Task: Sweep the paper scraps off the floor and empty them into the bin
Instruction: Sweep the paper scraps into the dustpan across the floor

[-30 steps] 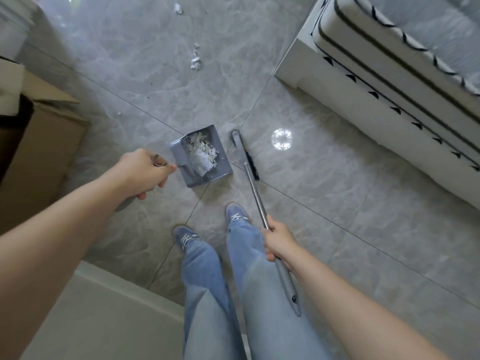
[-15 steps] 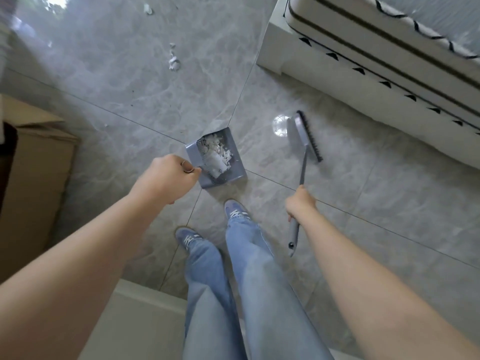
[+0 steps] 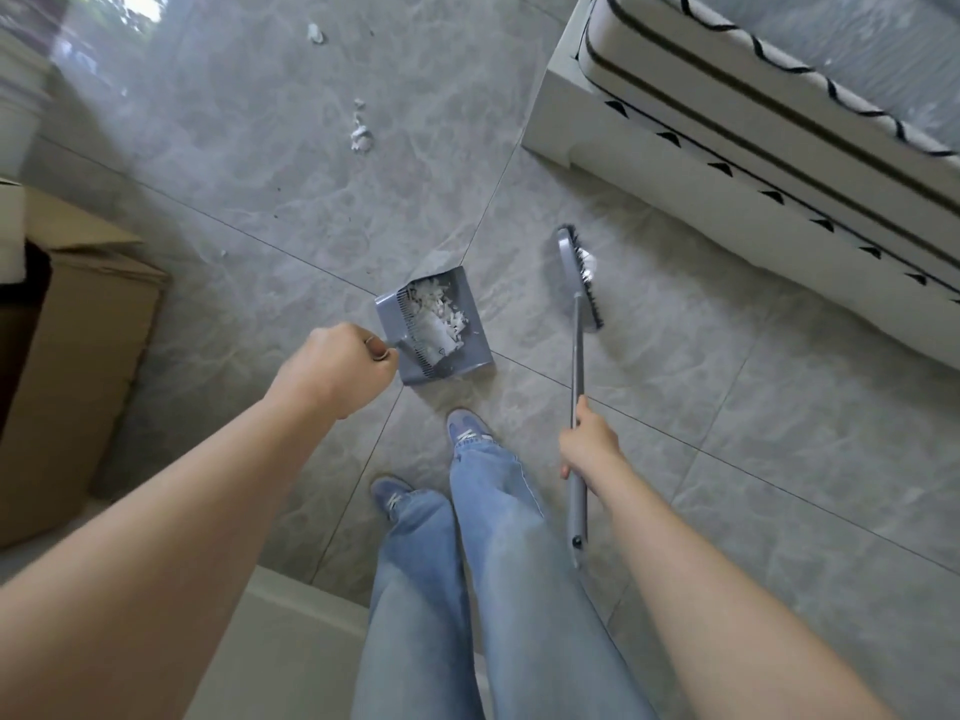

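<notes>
Since the earlier frames the broom point(image 3: 577, 324) has swung away from the dustpan point(image 3: 434, 330) toward the bed base point(image 3: 727, 200), and its head now lies well apart from the pan, to the right. The left hand point(image 3: 337, 374) has its grip curled round the dustpan's handle, most of which the fist hides. The right hand point(image 3: 589, 441) has its grip wrapped round the broom's shaft, about midway along it. A heap of paper scraps point(image 3: 436, 311) lies inside the pan; further scraps point(image 3: 360, 135) remain on the floor point(image 3: 260, 174) well beyond it, with a small piece point(image 3: 315, 33) farther off.

Handling, as judged: the scraps are very light and loose, likely to flutter out if the pan tips forward or moves fast, so it is best carried level by its handle. Pan and broom look stiff and light.

Whether the pan rests on the floor or hangs just above it cannot be told. No bin is identifiable; a cardboard box point(image 3: 78, 356) is cut off at the left edge, its contents unseen.
</notes>
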`<control>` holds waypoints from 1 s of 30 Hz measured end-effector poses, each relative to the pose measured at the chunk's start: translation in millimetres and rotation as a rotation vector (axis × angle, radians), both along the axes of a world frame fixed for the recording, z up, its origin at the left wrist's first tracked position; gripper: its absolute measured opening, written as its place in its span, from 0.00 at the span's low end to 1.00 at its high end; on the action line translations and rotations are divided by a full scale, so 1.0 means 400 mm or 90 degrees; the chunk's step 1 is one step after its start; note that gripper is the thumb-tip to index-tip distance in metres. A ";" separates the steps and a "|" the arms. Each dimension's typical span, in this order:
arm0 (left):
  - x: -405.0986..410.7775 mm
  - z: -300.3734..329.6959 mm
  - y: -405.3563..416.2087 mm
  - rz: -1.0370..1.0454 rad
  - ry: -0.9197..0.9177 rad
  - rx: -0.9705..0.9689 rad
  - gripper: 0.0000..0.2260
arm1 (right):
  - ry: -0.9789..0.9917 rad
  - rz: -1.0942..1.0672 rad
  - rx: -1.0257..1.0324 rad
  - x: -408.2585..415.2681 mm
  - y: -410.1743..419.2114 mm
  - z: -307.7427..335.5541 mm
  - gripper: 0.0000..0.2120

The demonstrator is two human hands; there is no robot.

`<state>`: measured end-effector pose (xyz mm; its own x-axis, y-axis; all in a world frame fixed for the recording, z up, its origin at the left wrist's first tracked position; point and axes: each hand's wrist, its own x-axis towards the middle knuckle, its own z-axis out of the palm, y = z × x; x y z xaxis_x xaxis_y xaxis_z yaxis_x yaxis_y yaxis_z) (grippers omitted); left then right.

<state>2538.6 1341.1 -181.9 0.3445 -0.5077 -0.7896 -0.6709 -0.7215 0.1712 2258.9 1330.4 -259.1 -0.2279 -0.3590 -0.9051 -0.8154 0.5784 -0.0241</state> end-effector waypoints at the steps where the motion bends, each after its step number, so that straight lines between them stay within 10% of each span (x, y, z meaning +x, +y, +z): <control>1: -0.003 -0.003 0.006 0.002 0.007 -0.001 0.16 | -0.004 0.014 0.002 0.020 -0.021 -0.015 0.36; 15: 0.093 0.030 0.207 0.089 0.014 -0.013 0.13 | -0.181 -0.136 -0.001 0.056 0.123 0.090 0.29; 23: 0.209 0.071 0.654 0.269 -0.138 -0.057 0.10 | -0.170 0.108 -0.004 0.181 0.104 0.138 0.32; 30: 0.281 0.062 0.906 0.401 -0.176 -0.012 0.12 | -0.154 0.233 -0.042 0.373 0.135 0.067 0.11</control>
